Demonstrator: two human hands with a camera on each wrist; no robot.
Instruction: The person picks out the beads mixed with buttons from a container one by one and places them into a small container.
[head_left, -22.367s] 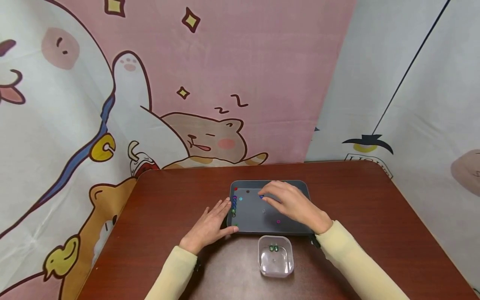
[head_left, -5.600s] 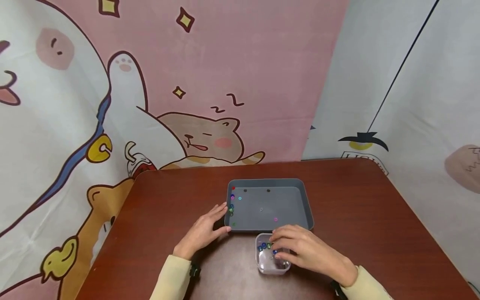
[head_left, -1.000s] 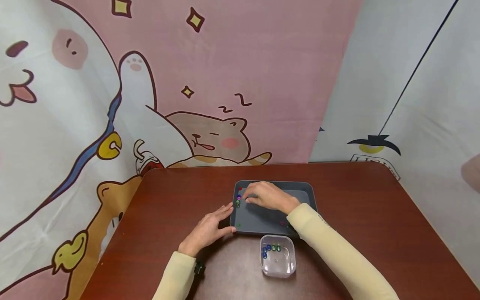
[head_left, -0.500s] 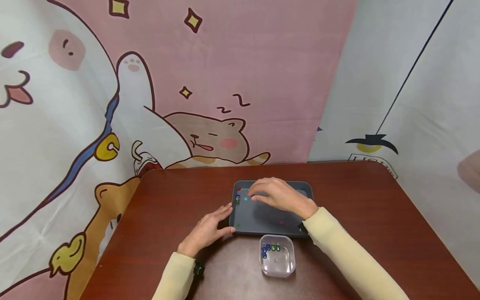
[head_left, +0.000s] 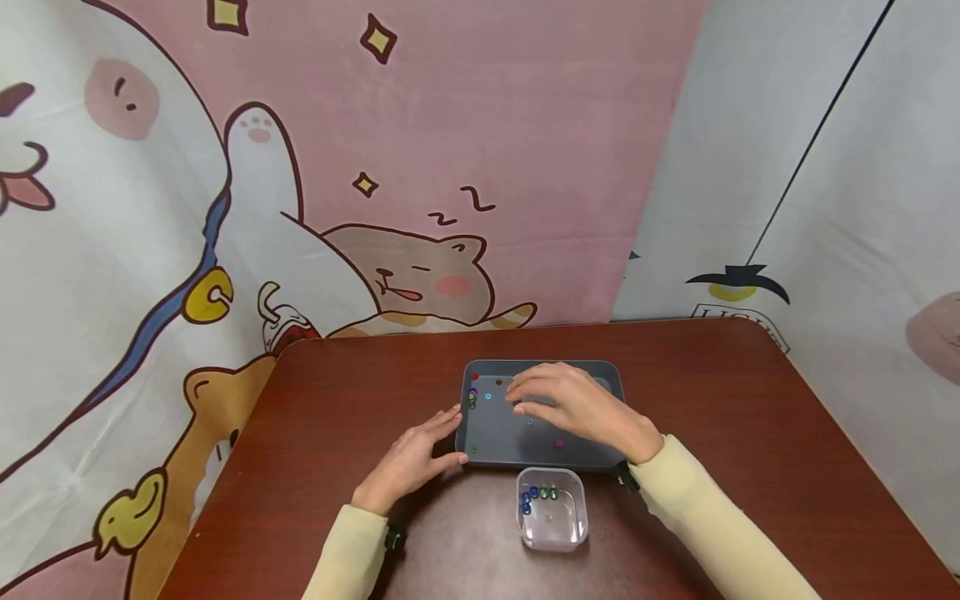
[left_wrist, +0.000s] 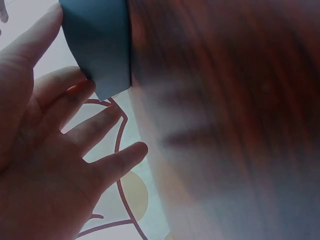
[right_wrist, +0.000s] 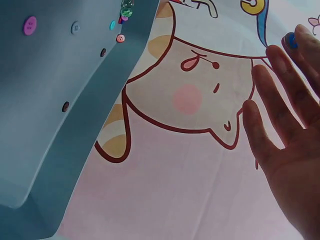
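My right hand (head_left: 577, 404) is over the grey tray (head_left: 495, 454), pinching a blue marble (right_wrist: 290, 40) between thumb and fingers; the hand hides the marble in the head view. With straight fingers, my left hand (head_left: 408, 467) touches the tray's left wall, its thumb at the front left corner. Along the tray's left side sit green marbles (head_left: 472, 402). Small buttons are scattered over the tray, among them a red button (head_left: 475, 377), a cyan button (head_left: 488, 396) and a magenta button (head_left: 558, 443). Several blue marbles (head_left: 526, 507) and green ones lie in a clear plastic box (head_left: 553, 543).
The box stands just in front of the tray on the brown wooden table (head_left: 360, 375). Behind the table hangs a cloth (head_left: 570, 167) printed with cartoon animals.
Over the earlier frames, blue marbles have gone from the tray's left side into the box. In the last second my right hand has drawn right from that side; my left hand stays put.
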